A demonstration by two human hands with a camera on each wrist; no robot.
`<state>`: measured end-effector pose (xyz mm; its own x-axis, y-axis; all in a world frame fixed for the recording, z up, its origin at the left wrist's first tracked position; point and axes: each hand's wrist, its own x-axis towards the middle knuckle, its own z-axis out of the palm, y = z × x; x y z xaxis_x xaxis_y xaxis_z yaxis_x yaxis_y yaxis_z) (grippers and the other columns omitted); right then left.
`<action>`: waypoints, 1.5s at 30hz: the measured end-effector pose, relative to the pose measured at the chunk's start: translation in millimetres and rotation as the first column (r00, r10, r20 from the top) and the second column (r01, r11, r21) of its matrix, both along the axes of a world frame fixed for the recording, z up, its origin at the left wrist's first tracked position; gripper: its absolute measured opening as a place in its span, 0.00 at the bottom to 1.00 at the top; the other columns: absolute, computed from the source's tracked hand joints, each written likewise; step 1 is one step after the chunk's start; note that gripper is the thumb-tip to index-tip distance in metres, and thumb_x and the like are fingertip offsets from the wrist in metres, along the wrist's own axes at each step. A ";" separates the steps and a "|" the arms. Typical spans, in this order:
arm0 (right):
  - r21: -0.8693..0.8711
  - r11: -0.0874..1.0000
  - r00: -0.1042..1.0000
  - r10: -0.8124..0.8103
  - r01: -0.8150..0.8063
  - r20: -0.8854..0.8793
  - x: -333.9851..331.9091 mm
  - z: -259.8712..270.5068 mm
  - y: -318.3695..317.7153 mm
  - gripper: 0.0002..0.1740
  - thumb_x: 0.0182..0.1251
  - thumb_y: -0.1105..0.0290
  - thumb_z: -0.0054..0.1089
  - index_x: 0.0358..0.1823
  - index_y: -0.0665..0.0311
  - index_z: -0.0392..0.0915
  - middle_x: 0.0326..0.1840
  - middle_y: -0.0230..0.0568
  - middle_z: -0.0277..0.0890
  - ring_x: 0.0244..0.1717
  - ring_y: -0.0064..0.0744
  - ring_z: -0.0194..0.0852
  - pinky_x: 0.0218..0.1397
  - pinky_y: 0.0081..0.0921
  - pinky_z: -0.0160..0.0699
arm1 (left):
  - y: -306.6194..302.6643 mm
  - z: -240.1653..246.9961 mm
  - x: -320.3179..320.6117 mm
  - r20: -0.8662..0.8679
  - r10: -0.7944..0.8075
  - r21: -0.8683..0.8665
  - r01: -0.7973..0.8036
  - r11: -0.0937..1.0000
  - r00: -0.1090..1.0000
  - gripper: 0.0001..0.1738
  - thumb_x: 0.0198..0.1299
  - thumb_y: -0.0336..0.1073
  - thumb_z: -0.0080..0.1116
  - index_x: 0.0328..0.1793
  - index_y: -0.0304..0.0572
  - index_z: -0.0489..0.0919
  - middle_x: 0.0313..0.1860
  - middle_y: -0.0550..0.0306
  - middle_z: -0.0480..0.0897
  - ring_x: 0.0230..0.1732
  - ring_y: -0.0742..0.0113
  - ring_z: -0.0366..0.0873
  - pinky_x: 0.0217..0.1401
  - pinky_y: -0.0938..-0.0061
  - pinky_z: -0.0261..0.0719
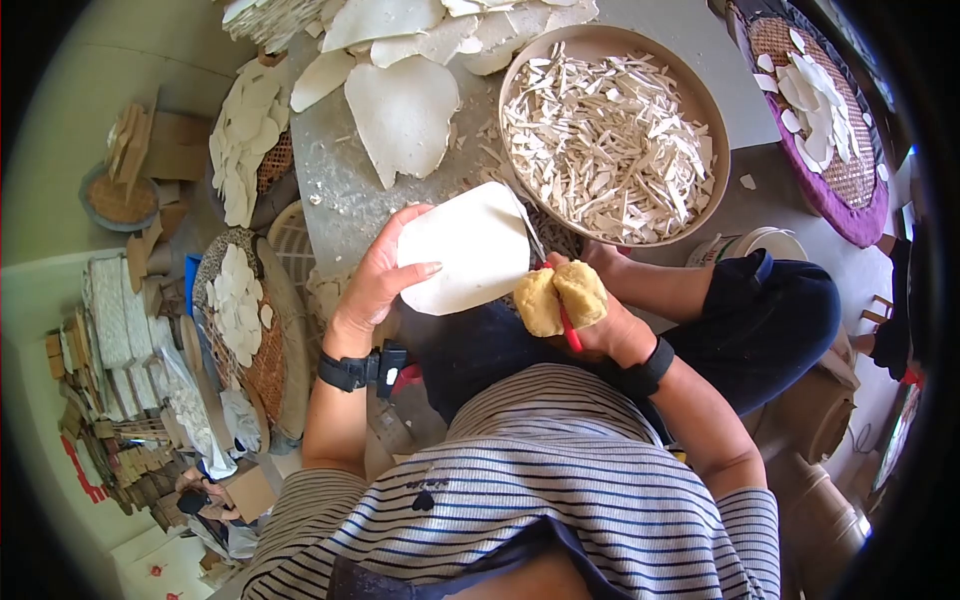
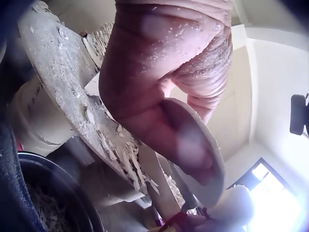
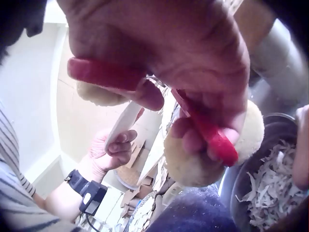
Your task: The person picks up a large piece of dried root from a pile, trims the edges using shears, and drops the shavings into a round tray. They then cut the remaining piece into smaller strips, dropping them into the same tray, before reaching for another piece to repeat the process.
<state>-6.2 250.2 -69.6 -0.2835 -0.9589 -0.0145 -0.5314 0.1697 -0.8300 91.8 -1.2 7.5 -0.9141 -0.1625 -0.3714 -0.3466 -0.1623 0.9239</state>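
My left hand (image 1: 375,278) holds a flat white sheet piece (image 1: 465,250) with rounded corners, thumb on top and fingers beneath. In the left wrist view the piece (image 2: 219,166) appears nearly edge-on, pinched in that hand. My right hand (image 1: 618,325) grips red-handled scissors (image 1: 571,332), whose loops carry thick yellow foam-like padding (image 1: 540,302). Their blades lie along the right edge of the white piece. From the right wrist view, the two red handles (image 3: 108,75) stand spread apart, with fingers around them.
A round tray (image 1: 722,150) full of white trimmings sits ahead on the grey table (image 1: 330,185). Larger white sheets (image 1: 405,110) are piled at the table's far left. Woven trays (image 1: 275,350) of white pieces stand left, and another (image 1: 850,200) at the far right.
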 end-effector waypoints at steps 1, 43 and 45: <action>0.001 1.000 0.999 -0.016 0.016 0.028 2.8 -3.2 -0.2 0.25 0.51 0.62 0.62 0.52 0.59 0.72 0.52 0.44 0.71 0.57 0.44 0.66 0.65 0.36 0.59 | -3.1 -1.6 -0.1 0.010 -0.003 0.024 0.003 1.000 1.000 0.37 0.48 0.24 0.58 0.68 0.40 0.60 0.58 0.56 0.70 0.61 0.69 0.65 0.64 0.75 0.62; 0.111 0.952 0.461 -0.239 0.287 0.855 31.4 -2.3 1.3 0.05 0.62 0.79 0.51 0.38 0.64 0.71 0.31 0.30 0.70 0.32 0.23 0.71 0.37 0.21 0.73 | -146.4 -75.4 -101.3 -0.106 0.463 -0.309 -0.472 0.826 0.880 0.19 0.48 0.34 0.65 0.43 0.26 0.78 0.32 0.50 0.82 0.30 0.67 0.81 0.29 0.75 0.79; 0.031 0.986 0.878 -0.161 0.165 0.451 27.7 -1.2 3.0 0.07 0.57 0.78 0.55 0.38 0.65 0.71 0.30 0.36 0.72 0.32 0.30 0.74 0.35 0.25 0.73 | -148.7 -67.5 -96.8 -0.099 0.409 -0.155 -0.420 0.894 0.907 0.14 0.48 0.32 0.64 0.40 0.30 0.79 0.30 0.52 0.83 0.25 0.68 0.81 0.28 0.76 0.80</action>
